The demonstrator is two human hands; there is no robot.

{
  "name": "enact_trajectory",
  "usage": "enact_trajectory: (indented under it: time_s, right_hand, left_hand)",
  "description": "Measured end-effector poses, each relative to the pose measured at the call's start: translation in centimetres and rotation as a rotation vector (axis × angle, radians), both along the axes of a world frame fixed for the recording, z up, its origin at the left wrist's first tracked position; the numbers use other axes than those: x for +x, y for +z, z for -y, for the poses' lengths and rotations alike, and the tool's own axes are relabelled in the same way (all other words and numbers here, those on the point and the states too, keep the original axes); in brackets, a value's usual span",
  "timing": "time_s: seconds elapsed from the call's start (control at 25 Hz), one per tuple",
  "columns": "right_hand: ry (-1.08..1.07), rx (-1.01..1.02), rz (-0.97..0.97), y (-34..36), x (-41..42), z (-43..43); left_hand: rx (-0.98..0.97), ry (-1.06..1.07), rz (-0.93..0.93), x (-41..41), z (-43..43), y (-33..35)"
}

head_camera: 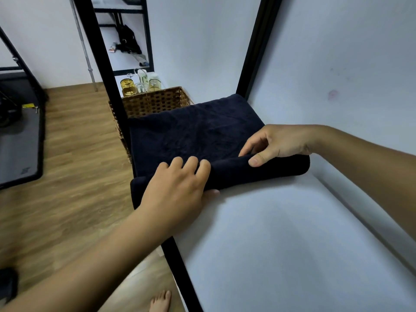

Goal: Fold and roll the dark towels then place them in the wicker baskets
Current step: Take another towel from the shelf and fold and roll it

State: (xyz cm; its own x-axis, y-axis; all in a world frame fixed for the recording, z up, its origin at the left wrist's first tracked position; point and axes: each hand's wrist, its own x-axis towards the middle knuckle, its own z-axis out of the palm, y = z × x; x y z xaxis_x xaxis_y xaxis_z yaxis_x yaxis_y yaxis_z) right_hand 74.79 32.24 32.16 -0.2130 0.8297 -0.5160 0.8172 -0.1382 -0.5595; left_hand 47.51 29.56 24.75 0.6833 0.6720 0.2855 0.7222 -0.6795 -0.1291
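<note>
Wicker basket (155,101) beyond the towel's far left edge | left hand (177,190): fingers curled over the rolled near edge, thumb tucked beneath | dark towel (193,131) lying flat on the white shelf (281,233) (near edge partly rolled) | right hand (274,143): fingers and thumb pinching the roll

Navy towel (193,134), brown checker-woven wicker basket (155,101), white shelf (281,233), black frame (108,70).

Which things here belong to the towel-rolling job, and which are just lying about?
Job: dark towel; wicker basket; left hand and right hand, both gripping its rolled edge; white shelf.
Lying about: glass jars; black bag; grey mat.
</note>
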Motion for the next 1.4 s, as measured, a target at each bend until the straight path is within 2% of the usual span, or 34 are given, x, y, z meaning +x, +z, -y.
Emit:
enact_trajectory:
  time_s: [0.04, 0.12, 0.2, 0.24, 0.32, 0.4, 0.52, 0.64, 0.72, 0.84, 0.96, 1.08, 1.2, 1.24, 1.32, 1.4]
  right_hand:
    - [-0.008, 0.124, 0.042, -0.1, 0.0, 0.4]
    - [0.047, 0.413, 0.139, -0.2, -0.5, 2.0]
    - [0.23, 0.635, 0.314, -1.2, -1.2, 3.9]
    - [0.327, 0.717, 0.413, -2.1, -1.4, 4.5]
    - [0.421, 0.801, 0.52, -3.4, -1.5, 4.9]
    - [0.374, 0.717, 0.485, -2.8, -1.5, 4.4]
    - [0.282, 0.388, 0.375, -1.0, -1.1, 3.7]
    - [0.236, 0.097, 0.179, -0.2, -0.6, 3.1]
    - [0.208, -0.002, 0.069, -0.2, -0.2, 2.3]
    - [0.12, -0.095, -0.11, -0.4, 0.5, 1.5]
    - [0.04, -0.103, -0.143, -0.4, 0.6, 1.0]
    - [-0.008, 0.068, -0.058, -0.7, 0.5, 0.9]
    - [-0.022, 0.521, 0.049, -0.9, -0.5, 3.1]
    - [0.058, 0.637, 0.129, -1.3, -1.0, 4.1]
    - [0.313, 0.719, 0.371, -2.7, -1.7, 5.5]
    - [0.397, 0.744, 0.465, -3.9, -1.8, 5.7]
  left_hand:
    - [-0.113, 0.007, 0.012, 0.1, -0.7, 0.8]
    - [-0.465, 0.024, 0.025, 0.3, -3.0, 2.5]
    - [-0.793, 0.045, -0.019, 0.4, -4.9, 4.1]
    - [-0.865, 0.053, -0.031, 0.4, -5.3, 4.4]
    - [-0.863, 0.049, -0.054, 0.7, -5.3, 4.5]
    - [-0.757, 0.035, -0.078, 0.9, -4.0, 4.2]
    - [-0.711, 0.002, -0.043, 0.8, -1.1, 4.0]
    - [-0.701, 0.032, -0.035, 0.7, 1.3, 4.3]
    - [-0.529, 0.083, -0.048, 0.7, 2.4, 4.2]
    - [-0.111, 0.041, -0.013, 0.8, 3.9, 2.3]
    - [0.037, 0.012, -0.03, 0.8, 3.6, 0.4]
    - [-0.005, 0.01, -0.044, 0.9, 1.8, 0.6]
    - [-0.218, 0.015, -0.018, 1.3, -0.2, 2.4]
    - [-0.345, -0.001, -0.013, 1.3, -1.2, 3.0]
    - [-0.608, 0.008, -0.06, 1.4, -3.1, 4.3]
    - [-0.725, 0.025, -0.1, 1.5, -3.9, 5.0]
